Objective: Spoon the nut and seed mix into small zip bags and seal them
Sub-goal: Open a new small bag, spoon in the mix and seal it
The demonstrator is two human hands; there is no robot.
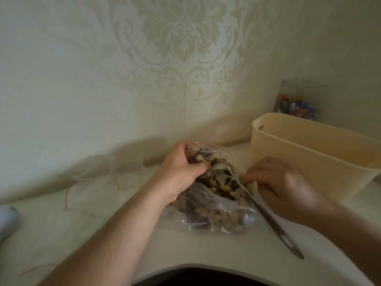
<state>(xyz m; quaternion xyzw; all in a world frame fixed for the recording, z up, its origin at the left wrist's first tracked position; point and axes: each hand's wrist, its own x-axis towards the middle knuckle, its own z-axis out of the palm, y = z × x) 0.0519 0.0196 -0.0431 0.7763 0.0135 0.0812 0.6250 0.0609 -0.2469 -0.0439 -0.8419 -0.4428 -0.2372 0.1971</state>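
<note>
The left hand (181, 172) curls its fingers (198, 168) round a small zip bag (203, 154) part filled with the nut and seed mix, gripping it by the side while the red-lined mouth of the bag stands just above the fingers. Directly below those fingers lies a larger clear bag (214, 211) on the pale surface (103, 228), its mouth gaping and its heap of nuts and dark seeds spilling toward the left palm.

The right hand (286, 188) sits to the right of the large bag, blurred, its fingers bent with the tips resting at the bag's edge; whether they pinch the plastic or merely touch it cannot be told. A metal spoon (266, 211) runs slantwise between the two hands, its bowl buried in the mix just beside the left fingers and its handle lying on the surface near the right wrist. Neither hand holds it.

Beyond the right fingers stands a cream plastic basket (309, 153), close to them. Behind the basket is a clear container (296, 102) of small coloured items. Well to the left of the left fingers lie empty zip bags (97, 170) with red strips, flat against the wall.
</note>
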